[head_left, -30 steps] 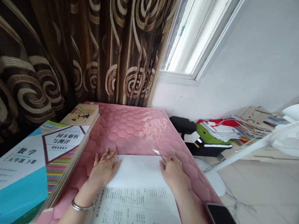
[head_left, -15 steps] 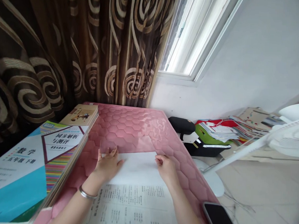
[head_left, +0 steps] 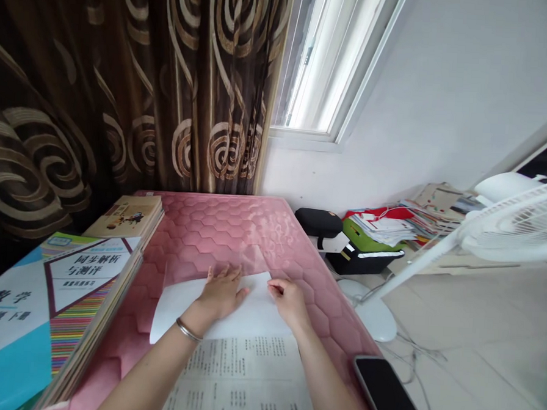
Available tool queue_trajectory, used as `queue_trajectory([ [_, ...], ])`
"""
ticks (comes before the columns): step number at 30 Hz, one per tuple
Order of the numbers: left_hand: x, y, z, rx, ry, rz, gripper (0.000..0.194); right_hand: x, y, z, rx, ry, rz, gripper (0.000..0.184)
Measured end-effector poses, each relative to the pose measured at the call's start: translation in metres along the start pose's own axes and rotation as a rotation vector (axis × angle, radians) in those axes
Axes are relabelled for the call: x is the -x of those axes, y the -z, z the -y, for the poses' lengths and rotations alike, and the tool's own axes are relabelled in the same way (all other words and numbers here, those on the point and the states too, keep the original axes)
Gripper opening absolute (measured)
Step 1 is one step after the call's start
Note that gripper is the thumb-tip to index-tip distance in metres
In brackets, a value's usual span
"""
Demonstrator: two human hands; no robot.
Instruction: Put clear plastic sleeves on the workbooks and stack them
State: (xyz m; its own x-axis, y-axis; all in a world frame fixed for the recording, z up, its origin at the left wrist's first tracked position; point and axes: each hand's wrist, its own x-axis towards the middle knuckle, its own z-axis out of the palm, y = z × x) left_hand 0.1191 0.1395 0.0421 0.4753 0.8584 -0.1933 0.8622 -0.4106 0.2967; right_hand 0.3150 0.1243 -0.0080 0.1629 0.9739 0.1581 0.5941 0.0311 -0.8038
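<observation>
A blank white sheet (head_left: 177, 301) lies on the pink quilted-pattern table cover, its left part bulging out in a curve. Below it is a printed page (head_left: 241, 381) covered in small text; whether the two are joined I cannot tell. My left hand (head_left: 223, 294), with a silver bangle on its wrist, rests flat on the white sheet, fingers spread. At the sheet's far right corner, my right hand (head_left: 287, 297) pinches the edge between thumb and fingers. Past the sheet's far edge, faint lines suggest something see-through, but it is hard to make out.
A stack of workbooks (head_left: 86, 281) stands on the left, a tan booklet (head_left: 126, 215) behind it. A phone (head_left: 389, 394) lies at the right edge. Beyond are a white fan (head_left: 436, 250), a black case (head_left: 318, 222) and piled papers (head_left: 382, 226). A patterned curtain (head_left: 169, 89) hangs behind.
My left hand has moved right across the white sheet, relative to the table, and the sheet's curved left part now shows. My right hand stays at the corner. The camera view has turned slightly right.
</observation>
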Motion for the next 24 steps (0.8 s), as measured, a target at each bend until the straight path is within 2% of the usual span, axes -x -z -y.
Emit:
queue_trajectory([
  [5, 0.0059, 0.0033, 0.0009, -0.004, 0.005, 0.017, 0.064, -0.0013, 0.0003, -0.0008, -0.062, -0.024, 0.004, 0.024],
  [11, 0.0062, 0.0022, 0.0007, -0.013, 0.017, 0.027, 0.065, -0.0009, -0.0009, -0.0003, -0.073, 0.045, -0.065, 0.022],
  [18, 0.0013, 0.0056, -0.0048, -0.003, 0.001, 0.048, 0.067, 0.001, 0.0003, -0.002, 0.101, 0.004, -0.062, 0.021],
  [24, 0.0031, 0.0086, -0.0077, 0.012, -0.004, 0.043, 0.064, -0.0018, 0.0054, 0.001, 0.016, -0.052, -0.066, 0.017],
])
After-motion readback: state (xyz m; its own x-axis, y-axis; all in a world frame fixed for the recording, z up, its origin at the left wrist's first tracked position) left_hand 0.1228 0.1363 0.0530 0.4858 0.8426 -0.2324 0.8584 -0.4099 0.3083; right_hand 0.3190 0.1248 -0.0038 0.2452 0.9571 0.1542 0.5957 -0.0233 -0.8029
